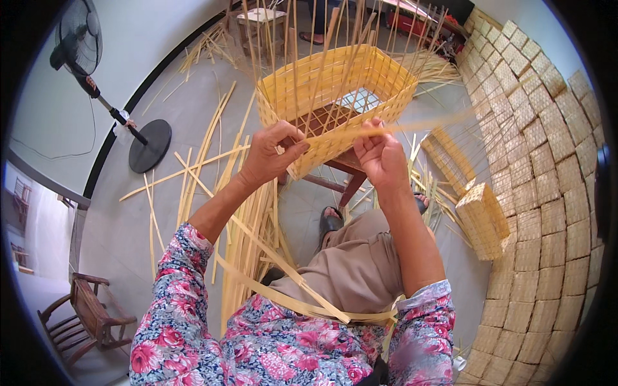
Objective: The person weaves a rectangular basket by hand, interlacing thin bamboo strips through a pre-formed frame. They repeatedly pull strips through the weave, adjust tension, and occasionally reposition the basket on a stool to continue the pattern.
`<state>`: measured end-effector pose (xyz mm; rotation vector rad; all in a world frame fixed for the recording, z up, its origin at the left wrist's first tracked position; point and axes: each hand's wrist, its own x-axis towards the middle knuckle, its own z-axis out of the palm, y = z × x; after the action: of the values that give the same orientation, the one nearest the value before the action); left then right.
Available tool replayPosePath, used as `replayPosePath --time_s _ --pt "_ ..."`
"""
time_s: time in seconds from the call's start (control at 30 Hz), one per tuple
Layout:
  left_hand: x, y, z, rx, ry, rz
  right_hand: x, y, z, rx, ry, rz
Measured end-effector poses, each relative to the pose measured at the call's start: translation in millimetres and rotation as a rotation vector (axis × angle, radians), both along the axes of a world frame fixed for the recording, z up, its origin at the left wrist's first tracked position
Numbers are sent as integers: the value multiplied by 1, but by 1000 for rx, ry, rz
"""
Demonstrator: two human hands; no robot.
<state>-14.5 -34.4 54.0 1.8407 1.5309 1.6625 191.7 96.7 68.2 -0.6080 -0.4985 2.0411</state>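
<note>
A half-woven yellow bamboo basket [273,90] stands in front of me on a dark wooden stool [353,161], with long uprights rising from its walls. Along its near side runs a flat bamboo strip [432,123], its right part blurred. My left hand [277,151] pinches the strip between thumb and fingers near the basket's near left corner. With curled fingers, my right hand [381,153] grips the same strip farther right, just outside the near wall. Other pale strips [273,297] lie across my lap.
Loose bamboo strips [209,141] cover the floor to the left. Stacked woven pieces [541,167] line the right wall. Nearer are a small finished basket [484,219], a standing fan [149,145] and a wooden chair [96,309]. A person's foot [311,37] shows at the back.
</note>
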Motion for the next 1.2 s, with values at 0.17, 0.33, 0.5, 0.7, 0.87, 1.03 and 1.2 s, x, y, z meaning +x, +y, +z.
replayPosePath --time_s 0.17,0.33,0.5,0.7,0.87,1.03,1.2 --pt "6 3 -2 -10 -54 6 1 1 15 427 -72 488" --pt "9 3 1 26 -68 -12 -14 -35 54 884 -297 482" --pt "12 5 7 27 -48 13 -8 -13 27 788 -312 274" --pt "7 4 3 -34 -42 31 -20 -25 44 805 -494 102" --pt "9 6 6 -5 -52 20 -16 -8 31 803 -452 -42" --pt "8 8 6 41 -21 76 -13 -15 39 699 -437 -196" --pt "9 11 12 22 -52 76 -2 -8 45 225 -243 -222"
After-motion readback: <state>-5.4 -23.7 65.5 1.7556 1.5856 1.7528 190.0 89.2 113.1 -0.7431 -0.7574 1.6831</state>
